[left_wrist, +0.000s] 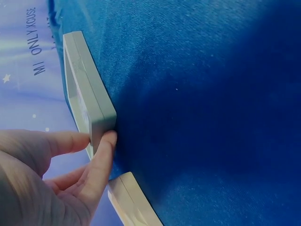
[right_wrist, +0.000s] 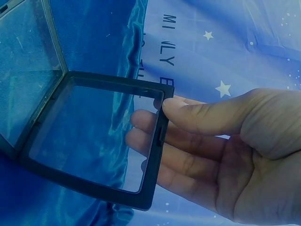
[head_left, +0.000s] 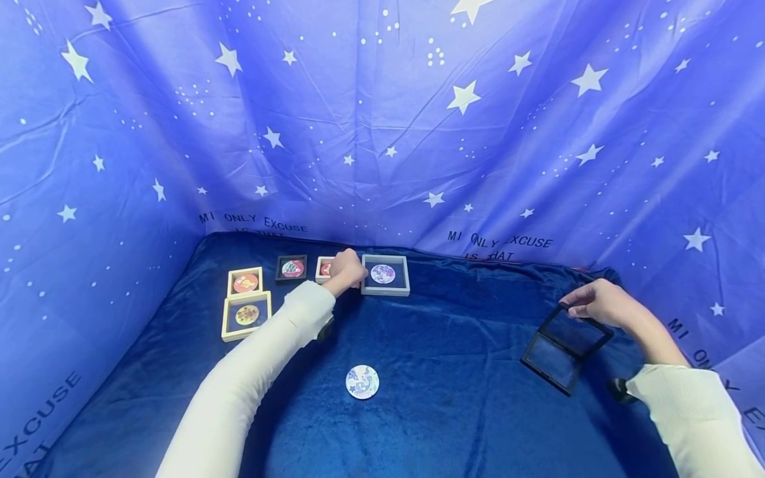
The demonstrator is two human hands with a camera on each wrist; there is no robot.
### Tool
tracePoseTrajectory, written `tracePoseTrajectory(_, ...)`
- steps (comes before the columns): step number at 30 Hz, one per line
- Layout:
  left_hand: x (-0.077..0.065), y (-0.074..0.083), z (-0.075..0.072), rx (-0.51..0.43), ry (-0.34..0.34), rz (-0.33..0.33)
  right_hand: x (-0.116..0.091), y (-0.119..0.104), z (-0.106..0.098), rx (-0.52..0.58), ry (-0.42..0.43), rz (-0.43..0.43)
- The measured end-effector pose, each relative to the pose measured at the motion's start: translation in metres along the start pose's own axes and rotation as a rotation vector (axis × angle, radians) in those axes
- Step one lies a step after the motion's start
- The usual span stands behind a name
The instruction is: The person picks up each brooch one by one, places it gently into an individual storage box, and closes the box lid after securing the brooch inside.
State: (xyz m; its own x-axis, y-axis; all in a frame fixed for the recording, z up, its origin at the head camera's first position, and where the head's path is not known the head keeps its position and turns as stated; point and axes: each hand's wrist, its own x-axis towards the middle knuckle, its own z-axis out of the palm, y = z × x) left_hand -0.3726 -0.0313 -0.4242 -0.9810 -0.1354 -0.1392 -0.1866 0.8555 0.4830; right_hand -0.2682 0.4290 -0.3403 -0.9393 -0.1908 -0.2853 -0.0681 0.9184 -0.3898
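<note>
My left hand [head_left: 348, 269] pinches the near left corner of a grey display frame [left_wrist: 89, 89] between thumb and fingers. Behind its clear window sits a round purple-and-white disc [head_left: 383, 273]. A smaller cream frame [left_wrist: 134, 200] with a red disc lies just left of that hand, partly covered by it. At the right, my right hand [head_left: 599, 304] grips one edge of a black hinged display frame [right_wrist: 157, 141], thumb on the near face and fingers behind the clear film. Its two halves are unfolded, with nothing between them.
A loose round disc [head_left: 362, 382] with a blue-and-white picture lies at the front middle of the blue velvet cloth [head_left: 442, 372]. Farther left stand a black frame [head_left: 291, 268] and two cream frames, one behind [head_left: 244, 283] the other [head_left: 247, 315]. A starry curtain [head_left: 382, 133] encloses the back and sides.
</note>
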Motion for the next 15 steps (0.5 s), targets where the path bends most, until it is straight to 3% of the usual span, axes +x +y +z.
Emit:
tracePoseTrajectory(7, -0.003, -0.009, -0.005, -0.023, -0.051, 0.047, 0.002, 0.001, 0.001, -0.042, 0.033, -0.035)
tracePoseTrajectory(15, -0.027, -0.017, -0.023, -0.038, -0.036, 0.121, 0.007, -0.008, 0.0, -0.085, 0.078, -0.044)
